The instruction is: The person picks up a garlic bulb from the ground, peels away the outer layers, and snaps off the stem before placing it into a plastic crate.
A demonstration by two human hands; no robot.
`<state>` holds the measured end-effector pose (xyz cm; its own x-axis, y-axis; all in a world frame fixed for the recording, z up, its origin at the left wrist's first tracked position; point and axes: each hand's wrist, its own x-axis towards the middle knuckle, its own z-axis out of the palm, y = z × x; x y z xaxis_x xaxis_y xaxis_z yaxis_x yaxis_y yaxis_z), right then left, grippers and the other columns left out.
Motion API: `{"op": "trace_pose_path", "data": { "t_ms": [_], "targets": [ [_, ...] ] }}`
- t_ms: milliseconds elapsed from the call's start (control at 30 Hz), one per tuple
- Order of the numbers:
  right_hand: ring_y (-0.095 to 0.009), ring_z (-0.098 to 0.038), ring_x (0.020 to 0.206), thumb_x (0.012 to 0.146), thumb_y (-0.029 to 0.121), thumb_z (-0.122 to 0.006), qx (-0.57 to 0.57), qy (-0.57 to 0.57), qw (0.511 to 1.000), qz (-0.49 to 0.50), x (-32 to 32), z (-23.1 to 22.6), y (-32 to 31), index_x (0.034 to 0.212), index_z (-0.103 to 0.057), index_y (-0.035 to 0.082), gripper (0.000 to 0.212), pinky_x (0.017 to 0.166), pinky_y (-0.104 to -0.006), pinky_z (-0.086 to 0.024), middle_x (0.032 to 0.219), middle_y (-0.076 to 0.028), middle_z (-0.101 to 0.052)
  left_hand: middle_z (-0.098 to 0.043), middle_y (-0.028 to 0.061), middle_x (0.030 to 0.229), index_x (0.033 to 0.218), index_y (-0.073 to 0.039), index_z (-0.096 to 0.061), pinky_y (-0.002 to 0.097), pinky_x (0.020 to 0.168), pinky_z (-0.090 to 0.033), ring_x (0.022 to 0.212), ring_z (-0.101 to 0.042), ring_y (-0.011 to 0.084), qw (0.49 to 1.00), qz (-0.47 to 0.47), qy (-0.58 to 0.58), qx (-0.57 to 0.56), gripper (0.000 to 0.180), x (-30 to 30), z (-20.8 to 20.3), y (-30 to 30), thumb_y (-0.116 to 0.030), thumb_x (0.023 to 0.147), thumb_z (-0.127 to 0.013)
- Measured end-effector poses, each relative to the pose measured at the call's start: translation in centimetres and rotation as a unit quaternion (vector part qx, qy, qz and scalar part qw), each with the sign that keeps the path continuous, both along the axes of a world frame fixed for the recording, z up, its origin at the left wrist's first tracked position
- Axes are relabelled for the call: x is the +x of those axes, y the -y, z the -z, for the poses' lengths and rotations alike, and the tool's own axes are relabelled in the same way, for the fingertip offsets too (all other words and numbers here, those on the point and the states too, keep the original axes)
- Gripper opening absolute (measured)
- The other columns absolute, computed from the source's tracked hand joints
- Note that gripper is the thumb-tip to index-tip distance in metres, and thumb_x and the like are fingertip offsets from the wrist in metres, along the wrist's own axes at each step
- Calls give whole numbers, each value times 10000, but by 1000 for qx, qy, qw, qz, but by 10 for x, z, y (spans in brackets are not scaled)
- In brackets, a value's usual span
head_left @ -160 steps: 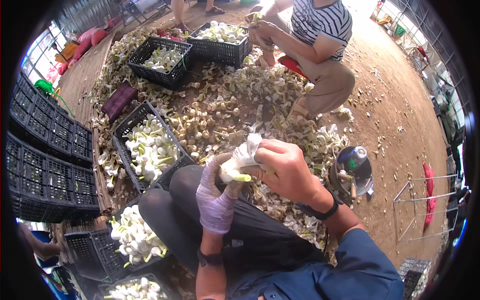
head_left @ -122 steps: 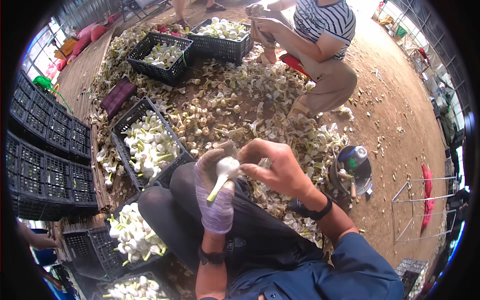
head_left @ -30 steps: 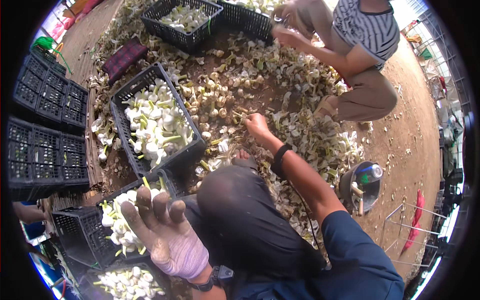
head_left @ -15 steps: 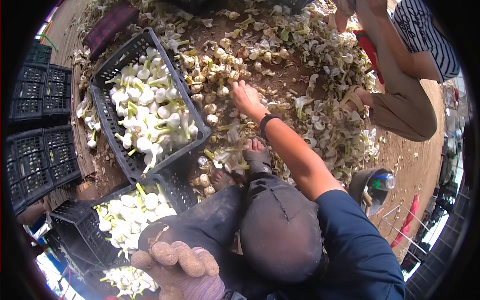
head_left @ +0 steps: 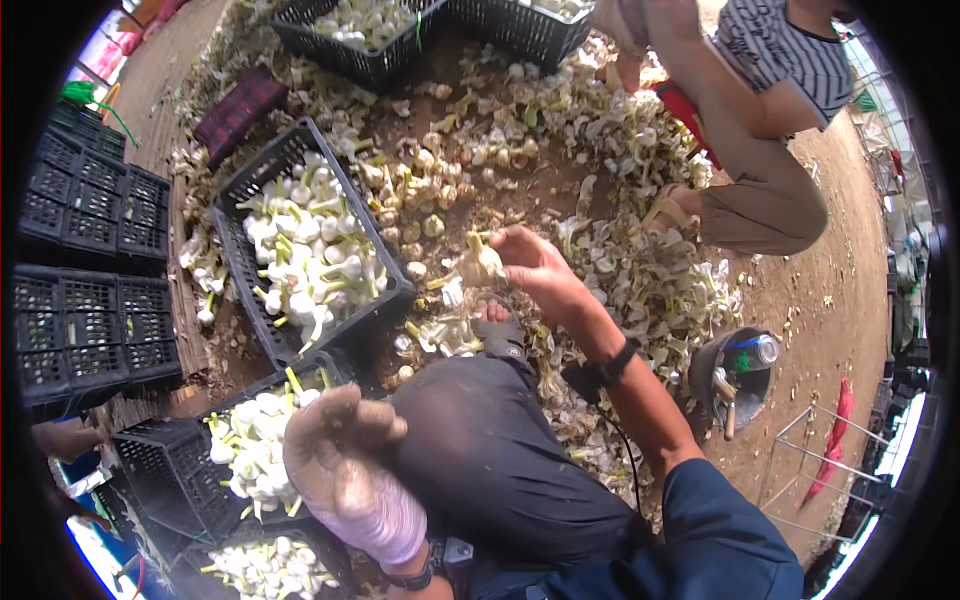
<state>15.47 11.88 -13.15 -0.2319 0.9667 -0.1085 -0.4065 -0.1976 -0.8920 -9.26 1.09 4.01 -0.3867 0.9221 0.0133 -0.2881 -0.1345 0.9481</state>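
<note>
The bare right hand (head_left: 540,268) pinches a pale, papery-skinned garlic bulb (head_left: 481,264) near a black perforated plastic crate (head_left: 398,294), while the lavender-and-tan gloved left hand (head_left: 350,465) curls half open and empty, and dark lettering crosses a co-worker's black-and-white striped shirt (head_left: 785,52).

R fingers (head_left: 520,242) w/ garlic bulb (head_left: 479,264).

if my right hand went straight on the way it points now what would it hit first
Beyond the garlic bulb your right hand holds, probably the loose bulbs lying ahead, though depth is unclear.
</note>
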Motion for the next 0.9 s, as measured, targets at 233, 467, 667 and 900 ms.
{"op": "trace_pose_path", "data": {
  "t_ms": [233,467,667,900],
  "targets": [
    [-228,-620,1195,842,136,-857,72,-188,978,-47,-35,-134,87,1110,-557,84,406,1052,-401,-484,1233,-80,-646,-525,270,1458,1426,65,-506,511,1147,-395,1350,-513,441,842,113,-494,182,832,4,-33,17,-591,933,-649],
    [-165,-624,1033,934,258,-764,168,-3,986,-17,-44,-195,134,1092,-584,34,328,963,-341,-491,1032,-35,-628,-567,176,1428,1489,3,-429,398,1114,-448,1319,-562,278,943,249,-190,114,723,17,-23,48,-352,949,-752],
    [-267,-626,785,946,218,-602,344,392,853,38,-35,-225,156,1109,-599,-41,306,753,-385,-514,892,-165,-634,-612,144,1360,1409,-35,-497,369,1032,-523,1231,-623,240,931,182,-283,141,612,29,-16,60,-40,879,-802],
    [-409,-616,750,938,189,-567,264,387,881,73,-37,-222,166,987,-588,-42,237,692,-441,-488,801,-236,-599,-663,192,1249,1265,-35,-559,409,972,-542,1127,-680,327,865,95,-427,246,521,39,-13,58,-53,828,-842]
  ]
}}
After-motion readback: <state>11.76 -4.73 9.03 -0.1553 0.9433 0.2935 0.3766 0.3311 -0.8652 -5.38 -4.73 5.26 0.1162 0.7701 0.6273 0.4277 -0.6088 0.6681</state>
